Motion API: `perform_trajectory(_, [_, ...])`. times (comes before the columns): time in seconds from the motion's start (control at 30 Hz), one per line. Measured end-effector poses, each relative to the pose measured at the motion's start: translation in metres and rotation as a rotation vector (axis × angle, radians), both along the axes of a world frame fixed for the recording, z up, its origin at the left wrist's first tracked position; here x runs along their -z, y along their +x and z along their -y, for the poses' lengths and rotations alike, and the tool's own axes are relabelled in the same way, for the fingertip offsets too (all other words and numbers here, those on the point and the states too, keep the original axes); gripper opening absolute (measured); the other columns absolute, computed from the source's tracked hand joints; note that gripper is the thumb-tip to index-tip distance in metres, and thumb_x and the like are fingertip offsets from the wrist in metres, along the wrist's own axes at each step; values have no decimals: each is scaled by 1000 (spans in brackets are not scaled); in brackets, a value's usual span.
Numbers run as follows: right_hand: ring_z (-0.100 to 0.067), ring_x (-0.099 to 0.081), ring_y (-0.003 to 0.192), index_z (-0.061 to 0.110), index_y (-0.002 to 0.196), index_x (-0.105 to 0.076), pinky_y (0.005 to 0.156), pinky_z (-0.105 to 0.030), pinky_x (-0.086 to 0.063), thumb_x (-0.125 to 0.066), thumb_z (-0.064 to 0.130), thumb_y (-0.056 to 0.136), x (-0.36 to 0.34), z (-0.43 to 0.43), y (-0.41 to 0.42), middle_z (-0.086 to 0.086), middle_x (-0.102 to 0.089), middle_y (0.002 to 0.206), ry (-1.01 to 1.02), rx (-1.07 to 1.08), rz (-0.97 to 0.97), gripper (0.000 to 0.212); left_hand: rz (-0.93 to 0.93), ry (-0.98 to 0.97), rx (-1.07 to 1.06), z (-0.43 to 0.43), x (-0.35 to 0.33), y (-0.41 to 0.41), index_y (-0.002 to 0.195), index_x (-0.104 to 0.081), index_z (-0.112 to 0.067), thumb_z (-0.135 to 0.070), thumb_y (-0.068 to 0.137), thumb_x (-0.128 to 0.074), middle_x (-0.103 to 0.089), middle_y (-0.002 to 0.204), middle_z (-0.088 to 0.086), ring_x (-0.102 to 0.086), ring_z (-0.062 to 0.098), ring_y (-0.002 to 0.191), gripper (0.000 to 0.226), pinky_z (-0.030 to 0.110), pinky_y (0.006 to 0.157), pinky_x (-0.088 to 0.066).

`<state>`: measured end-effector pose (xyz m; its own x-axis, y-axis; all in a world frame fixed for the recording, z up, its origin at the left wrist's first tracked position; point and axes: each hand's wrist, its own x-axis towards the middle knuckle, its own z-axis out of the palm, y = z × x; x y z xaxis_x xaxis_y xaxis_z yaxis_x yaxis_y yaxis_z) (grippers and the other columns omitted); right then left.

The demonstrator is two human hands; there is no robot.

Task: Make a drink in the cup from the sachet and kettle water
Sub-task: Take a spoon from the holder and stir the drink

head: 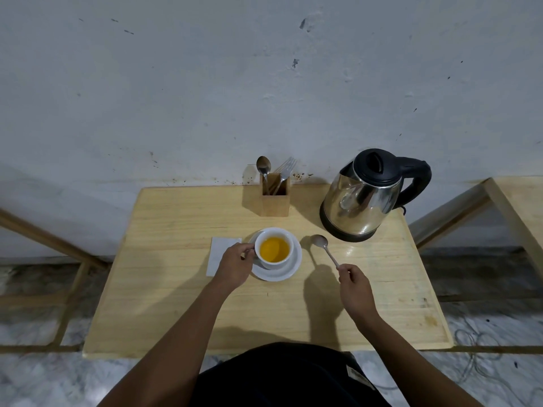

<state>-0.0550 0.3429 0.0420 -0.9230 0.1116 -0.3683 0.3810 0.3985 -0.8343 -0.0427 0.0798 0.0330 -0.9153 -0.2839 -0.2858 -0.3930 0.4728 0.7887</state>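
A white cup (261, 239) holding orange-yellow liquid stands on a white saucer (289, 270) in the middle of the wooden table (176, 289). My left hand (233, 267) grips the cup's handle from the left. My right hand (354, 284) pinches the handle end of a metal spoon (323, 245), whose bowl hovers to the right of the saucer, outside the cup. A steel kettle (364, 201) with a black lid and handle stands at the back right. A white sachet or napkin (219, 252) lies flat just left of the cup, partly under my left hand.
A wooden cutlery holder (274, 201) with a spoon and forks stands at the table's back edge against the wall. Another wooden table (523, 207) is at the right. A cable (476, 348) lies on the floor at the right.
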Motion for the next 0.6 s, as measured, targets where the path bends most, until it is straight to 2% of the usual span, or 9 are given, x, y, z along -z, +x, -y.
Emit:
perform_trajectory(0.07, [-19,-55,70,9,99,-61,58,-30,-41,-43,19,101,13,-1,-8,-4,-60,78,45,-13,28,20,9,-9,-9,-1,0,0,112,-68,-14,-14,96,-47,-61,100,1,-63,25,85,26,41,82,-53])
perform_trajectory(0.17, [-27,-62,85,10,101,-62,71,-37,-49,-46,23,100,29,2,-21,-6,-66,89,68,-15,86,20,27,-15,-27,-2,-1,1,112,-67,-14,-14,96,-48,-60,101,1,-62,25,89,25,39,84,-53])
perform_trajectory(0.23, [-26,-63,89,14,100,-65,77,-38,-51,-48,30,97,37,3,-27,-5,-68,95,140,-52,135,23,35,-35,-25,-2,-1,1,113,-67,-13,-14,96,-48,-59,101,0,-60,22,93,25,36,84,-51])
perform_trajectory(0.4, [-21,-60,77,22,89,-66,65,-29,-41,-46,41,94,37,10,-27,4,-64,83,462,-265,175,28,42,-46,-13,-2,-2,-1,113,-67,-13,-14,96,-48,-60,101,0,-61,24,94,25,40,86,-52])
perform_trajectory(0.6, [-20,-65,71,18,78,-70,59,-26,-48,-53,34,89,36,11,-34,1,-69,74,490,-334,159,26,43,-55,-12,-1,-1,-1,112,-67,-12,-14,95,-49,-59,100,-1,-59,21,92,25,31,81,-47])
